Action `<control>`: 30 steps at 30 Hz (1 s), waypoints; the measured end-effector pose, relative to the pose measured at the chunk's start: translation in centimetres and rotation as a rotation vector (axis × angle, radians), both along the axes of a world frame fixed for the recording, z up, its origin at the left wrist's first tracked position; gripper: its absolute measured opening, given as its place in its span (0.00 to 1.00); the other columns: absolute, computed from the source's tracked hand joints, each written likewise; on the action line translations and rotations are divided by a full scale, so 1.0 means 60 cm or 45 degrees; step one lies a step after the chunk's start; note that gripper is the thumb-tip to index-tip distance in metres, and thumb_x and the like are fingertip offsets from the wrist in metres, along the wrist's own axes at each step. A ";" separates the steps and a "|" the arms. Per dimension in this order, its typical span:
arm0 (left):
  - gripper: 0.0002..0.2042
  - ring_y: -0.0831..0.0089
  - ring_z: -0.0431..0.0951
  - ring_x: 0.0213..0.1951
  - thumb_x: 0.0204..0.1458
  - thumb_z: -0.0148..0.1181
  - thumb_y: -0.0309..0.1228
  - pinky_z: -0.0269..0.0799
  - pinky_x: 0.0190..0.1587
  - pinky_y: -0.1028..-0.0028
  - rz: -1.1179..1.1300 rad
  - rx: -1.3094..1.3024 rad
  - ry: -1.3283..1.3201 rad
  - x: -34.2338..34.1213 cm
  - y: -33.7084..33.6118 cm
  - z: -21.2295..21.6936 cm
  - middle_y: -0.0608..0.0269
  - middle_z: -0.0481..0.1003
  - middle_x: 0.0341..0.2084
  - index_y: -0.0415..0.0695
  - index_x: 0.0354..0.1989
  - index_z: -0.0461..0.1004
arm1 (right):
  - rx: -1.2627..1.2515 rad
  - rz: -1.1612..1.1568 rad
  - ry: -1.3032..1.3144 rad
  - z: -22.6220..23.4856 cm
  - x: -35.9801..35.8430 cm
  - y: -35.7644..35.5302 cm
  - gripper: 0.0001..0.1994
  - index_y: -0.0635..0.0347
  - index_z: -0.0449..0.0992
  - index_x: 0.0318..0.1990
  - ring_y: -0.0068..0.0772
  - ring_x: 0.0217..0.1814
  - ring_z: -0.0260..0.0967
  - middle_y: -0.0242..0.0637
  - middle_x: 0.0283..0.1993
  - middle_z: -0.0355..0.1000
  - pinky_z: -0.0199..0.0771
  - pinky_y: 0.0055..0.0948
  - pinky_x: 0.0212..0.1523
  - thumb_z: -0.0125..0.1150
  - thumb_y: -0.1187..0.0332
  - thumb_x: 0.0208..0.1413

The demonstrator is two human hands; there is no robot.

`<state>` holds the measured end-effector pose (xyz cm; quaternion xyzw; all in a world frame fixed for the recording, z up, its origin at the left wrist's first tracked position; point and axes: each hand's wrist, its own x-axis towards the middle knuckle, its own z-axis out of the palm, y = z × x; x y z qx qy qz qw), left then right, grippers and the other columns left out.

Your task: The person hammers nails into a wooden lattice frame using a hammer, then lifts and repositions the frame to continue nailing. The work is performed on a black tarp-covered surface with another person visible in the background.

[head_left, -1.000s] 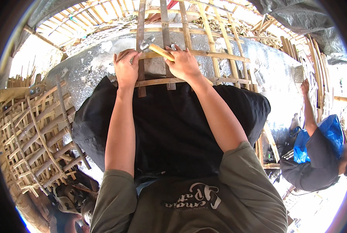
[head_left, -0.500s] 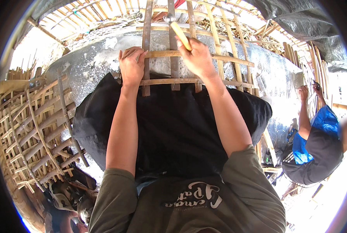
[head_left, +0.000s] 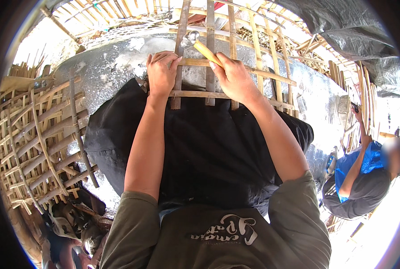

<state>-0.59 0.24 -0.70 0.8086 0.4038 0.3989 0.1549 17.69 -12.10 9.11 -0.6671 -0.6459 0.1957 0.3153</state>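
Note:
Ahead of me a lattice of bamboo slats (head_left: 210,54) lies with its near end over the black cloth (head_left: 200,148) across my lap. My left hand (head_left: 163,76) is closed on the left end of a crosswise bamboo slat (head_left: 271,75), thumb against the fingers; whether a nail is pinched there is too small to tell. My right hand (head_left: 236,78) grips the yellow handle of a hammer (head_left: 205,50). Its shiny metal head is blurred and hangs above the lattice, just beyond and right of my left fingers.
Another woven bamboo lattice (head_left: 43,148) stands at the left. A grey, worn concrete surface (head_left: 110,67) extends behind the work. At the right a person in dark clothing (head_left: 365,179) sits with a blue sheet (head_left: 354,168). Dark plastic sheeting (head_left: 343,27) hangs at the upper right.
The hammer head has come down nearer to my left hand. Both hands and the lattice appear slightly farther right. The other person has leaned and shifted their arms.

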 end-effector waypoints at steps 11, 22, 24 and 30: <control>0.08 0.55 0.80 0.44 0.51 0.69 0.30 0.70 0.54 0.60 -0.003 0.070 -0.007 -0.003 0.003 0.000 0.54 0.82 0.38 0.37 0.33 0.82 | 0.122 0.013 -0.173 -0.035 -0.014 -0.002 0.10 0.56 0.70 0.50 0.59 0.28 0.76 0.50 0.26 0.76 0.75 0.52 0.27 0.55 0.63 0.67; 0.03 0.60 0.79 0.47 0.52 0.68 0.30 0.63 0.62 0.46 -0.009 -0.045 -0.060 -0.003 0.009 -0.012 0.66 0.83 0.37 0.46 0.33 0.83 | 0.034 -0.085 -0.316 -0.038 -0.028 0.000 0.09 0.54 0.67 0.50 0.61 0.28 0.76 0.50 0.25 0.76 0.76 0.56 0.27 0.52 0.64 0.68; 0.03 0.60 0.79 0.47 0.52 0.68 0.30 0.63 0.62 0.46 -0.003 -0.025 -0.049 -0.005 0.010 -0.015 0.66 0.83 0.37 0.46 0.32 0.83 | 0.091 -0.070 -0.371 -0.053 -0.032 -0.001 0.09 0.53 0.66 0.51 0.62 0.28 0.76 0.50 0.25 0.76 0.76 0.56 0.27 0.52 0.63 0.68; 0.05 0.57 0.81 0.43 0.50 0.69 0.28 0.71 0.51 0.62 -0.035 0.051 -0.092 0.000 0.004 0.003 0.56 0.83 0.35 0.39 0.30 0.82 | 0.108 -0.139 -0.178 -0.040 -0.040 0.000 0.11 0.51 0.66 0.54 0.62 0.31 0.77 0.52 0.27 0.76 0.77 0.57 0.30 0.52 0.62 0.68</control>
